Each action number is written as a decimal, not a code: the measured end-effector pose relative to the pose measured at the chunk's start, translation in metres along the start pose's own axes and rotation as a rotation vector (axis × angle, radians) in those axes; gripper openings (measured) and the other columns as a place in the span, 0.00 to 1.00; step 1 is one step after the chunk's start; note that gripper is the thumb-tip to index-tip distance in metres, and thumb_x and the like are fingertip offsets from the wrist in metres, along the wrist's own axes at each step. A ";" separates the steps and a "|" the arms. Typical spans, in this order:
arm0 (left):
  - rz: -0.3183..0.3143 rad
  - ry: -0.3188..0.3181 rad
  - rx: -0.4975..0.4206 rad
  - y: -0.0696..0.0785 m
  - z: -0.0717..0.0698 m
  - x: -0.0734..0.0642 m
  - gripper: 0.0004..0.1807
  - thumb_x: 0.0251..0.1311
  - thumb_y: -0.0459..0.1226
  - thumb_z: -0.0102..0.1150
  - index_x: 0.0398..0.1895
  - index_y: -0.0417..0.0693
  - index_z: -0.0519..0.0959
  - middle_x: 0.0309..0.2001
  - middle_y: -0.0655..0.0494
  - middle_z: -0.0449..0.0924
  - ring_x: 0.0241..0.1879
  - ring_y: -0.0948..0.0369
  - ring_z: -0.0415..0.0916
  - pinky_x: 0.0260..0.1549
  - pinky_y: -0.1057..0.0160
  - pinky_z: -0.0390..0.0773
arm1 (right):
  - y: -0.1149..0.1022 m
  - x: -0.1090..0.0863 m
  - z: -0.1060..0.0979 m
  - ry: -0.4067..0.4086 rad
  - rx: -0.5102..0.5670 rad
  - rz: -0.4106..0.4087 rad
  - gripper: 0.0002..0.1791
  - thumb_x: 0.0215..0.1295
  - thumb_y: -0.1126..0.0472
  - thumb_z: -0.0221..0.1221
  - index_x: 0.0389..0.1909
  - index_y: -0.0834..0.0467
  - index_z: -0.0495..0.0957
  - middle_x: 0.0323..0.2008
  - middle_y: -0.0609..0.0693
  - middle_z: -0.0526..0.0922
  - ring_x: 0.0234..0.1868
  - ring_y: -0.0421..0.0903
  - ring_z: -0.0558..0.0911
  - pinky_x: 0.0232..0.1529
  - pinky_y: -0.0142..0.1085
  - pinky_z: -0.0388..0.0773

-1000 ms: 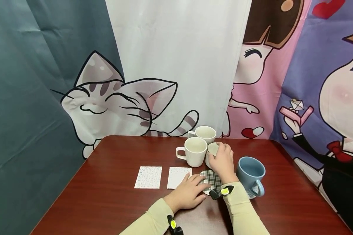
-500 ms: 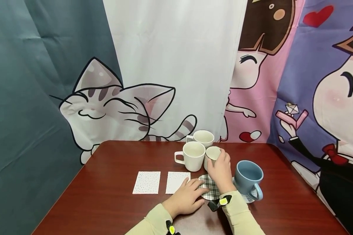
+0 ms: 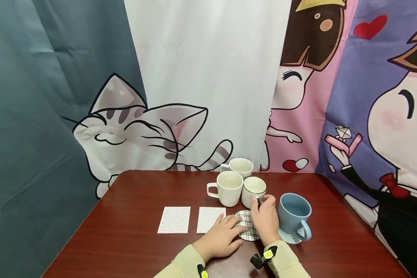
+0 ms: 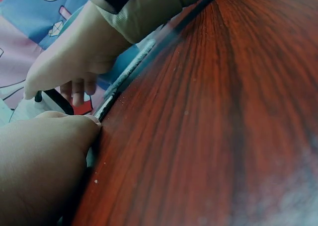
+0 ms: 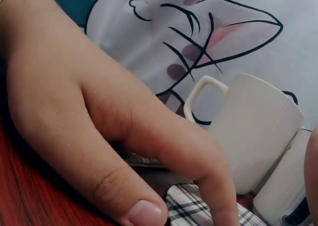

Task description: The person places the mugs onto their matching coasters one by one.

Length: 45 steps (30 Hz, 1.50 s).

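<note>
In the head view, a ribbed white mug (image 3: 249, 197) with a dark rim stands behind the round plaid coaster (image 3: 247, 221). My right hand (image 3: 266, 221) pinches its dark handle (image 3: 258, 201), which points toward me. My left hand (image 3: 219, 236) lies with extended fingers on the plaid coaster's left part. The right wrist view shows the left index finger (image 5: 218, 186) touching that coaster, and the mug's black handle (image 5: 298, 213) near the right edge. In the left wrist view, the loose lower fingers of the right hand (image 4: 74, 52) hang beside the handle.
Two plain white mugs (image 3: 229, 190) stand close behind and left of the dark-rimmed one. At right, a blue mug (image 3: 293, 212) sits on a pale coaster (image 3: 287, 236). Two speckled square coasters (image 3: 173, 220) lie at left on the brown table (image 3: 125, 231). A printed curtain hangs behind.
My right hand has slid from the mug's rim and side down to its handle. The left hand stays on the plaid coaster. The head view has shifted, so everything appears lower.
</note>
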<state>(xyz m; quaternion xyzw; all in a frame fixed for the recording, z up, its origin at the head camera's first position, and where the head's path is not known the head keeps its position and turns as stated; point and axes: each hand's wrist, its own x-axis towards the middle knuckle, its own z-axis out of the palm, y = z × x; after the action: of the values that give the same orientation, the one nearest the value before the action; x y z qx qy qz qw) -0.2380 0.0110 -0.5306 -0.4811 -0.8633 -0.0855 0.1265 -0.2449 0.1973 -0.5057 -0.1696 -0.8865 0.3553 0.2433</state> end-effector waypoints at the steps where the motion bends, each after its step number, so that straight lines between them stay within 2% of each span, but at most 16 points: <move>1: 0.002 0.004 0.003 0.000 0.000 0.000 0.21 0.72 0.51 0.51 0.66 0.65 0.75 0.67 0.56 0.70 0.69 0.56 0.64 0.64 0.38 0.65 | 0.001 0.000 -0.001 -0.013 -0.013 0.012 0.24 0.76 0.44 0.48 0.55 0.62 0.66 0.47 0.68 0.79 0.44 0.67 0.81 0.41 0.59 0.74; 3: 0.005 0.014 0.011 0.000 0.001 0.001 0.20 0.72 0.51 0.52 0.65 0.65 0.76 0.66 0.57 0.70 0.69 0.57 0.64 0.64 0.38 0.66 | 0.002 0.000 -0.003 -0.048 -0.020 0.022 0.24 0.77 0.41 0.45 0.46 0.59 0.71 0.40 0.63 0.84 0.38 0.63 0.83 0.34 0.55 0.74; 4: 0.006 0.018 0.013 0.000 0.001 0.001 0.20 0.72 0.51 0.52 0.65 0.65 0.76 0.66 0.57 0.70 0.69 0.58 0.64 0.64 0.38 0.66 | 0.002 0.001 -0.004 -0.081 0.015 0.029 0.25 0.77 0.40 0.44 0.42 0.58 0.74 0.36 0.61 0.85 0.34 0.61 0.83 0.31 0.53 0.75; 5: 0.006 0.021 0.017 0.001 0.001 0.001 0.20 0.72 0.51 0.52 0.65 0.66 0.76 0.66 0.57 0.70 0.69 0.58 0.64 0.64 0.38 0.66 | 0.002 0.001 -0.005 -0.123 0.076 0.042 0.26 0.78 0.40 0.43 0.38 0.58 0.75 0.33 0.59 0.85 0.30 0.58 0.83 0.29 0.50 0.75; 8: 0.002 0.018 0.016 0.001 0.000 0.000 0.21 0.72 0.52 0.52 0.65 0.66 0.76 0.66 0.58 0.70 0.69 0.59 0.64 0.64 0.38 0.66 | 0.002 0.003 -0.006 -0.286 0.374 0.121 0.28 0.80 0.41 0.42 0.32 0.60 0.76 0.25 0.54 0.82 0.18 0.48 0.77 0.20 0.39 0.71; 11: -0.005 0.004 0.003 0.001 0.000 -0.001 0.21 0.72 0.52 0.52 0.65 0.66 0.75 0.67 0.58 0.69 0.70 0.58 0.63 0.64 0.38 0.65 | 0.001 0.005 -0.005 -0.435 0.659 0.227 0.27 0.81 0.45 0.42 0.32 0.63 0.74 0.22 0.51 0.78 0.13 0.42 0.72 0.14 0.32 0.67; 13: -0.009 -0.003 -0.006 0.002 0.000 -0.001 0.21 0.72 0.52 0.51 0.65 0.66 0.75 0.67 0.58 0.69 0.70 0.58 0.63 0.64 0.38 0.65 | 0.002 0.006 -0.004 -0.493 0.774 0.263 0.26 0.82 0.47 0.40 0.31 0.62 0.73 0.21 0.50 0.75 0.11 0.40 0.70 0.12 0.31 0.65; 16: -0.011 -0.005 -0.016 0.003 0.000 -0.002 0.21 0.72 0.51 0.52 0.65 0.66 0.75 0.67 0.58 0.70 0.70 0.58 0.63 0.64 0.38 0.66 | 0.004 0.007 -0.003 -0.526 0.881 0.276 0.24 0.82 0.50 0.40 0.29 0.61 0.71 0.20 0.50 0.72 0.11 0.40 0.68 0.12 0.30 0.63; 22: -0.002 0.001 -0.011 0.003 0.000 -0.003 0.21 0.72 0.51 0.52 0.65 0.66 0.75 0.67 0.57 0.70 0.69 0.57 0.64 0.63 0.38 0.66 | 0.009 0.006 0.000 -0.517 0.923 0.240 0.22 0.82 0.54 0.41 0.29 0.62 0.70 0.20 0.51 0.71 0.11 0.40 0.66 0.11 0.30 0.62; 36: -0.006 0.023 0.012 0.001 0.007 -0.003 0.21 0.72 0.52 0.51 0.65 0.68 0.75 0.67 0.59 0.70 0.69 0.57 0.64 0.63 0.38 0.67 | 0.009 0.000 -0.005 -0.437 0.961 0.164 0.23 0.82 0.54 0.40 0.27 0.62 0.69 0.17 0.49 0.69 0.08 0.39 0.67 0.09 0.29 0.64; 45: 0.006 0.075 0.032 0.003 0.006 -0.003 0.22 0.69 0.52 0.55 0.64 0.67 0.76 0.63 0.56 0.72 0.68 0.59 0.66 0.62 0.39 0.69 | 0.005 -0.011 -0.021 -0.436 0.949 0.093 0.28 0.83 0.52 0.41 0.32 0.75 0.65 0.16 0.50 0.68 0.06 0.40 0.65 0.08 0.29 0.62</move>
<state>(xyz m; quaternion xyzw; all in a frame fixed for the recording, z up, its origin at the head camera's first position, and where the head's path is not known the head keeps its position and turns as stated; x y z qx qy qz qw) -0.2351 0.0114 -0.5372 -0.4779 -0.8578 -0.0896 0.1667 -0.2237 0.2065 -0.4995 -0.0021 -0.6496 0.7553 0.0870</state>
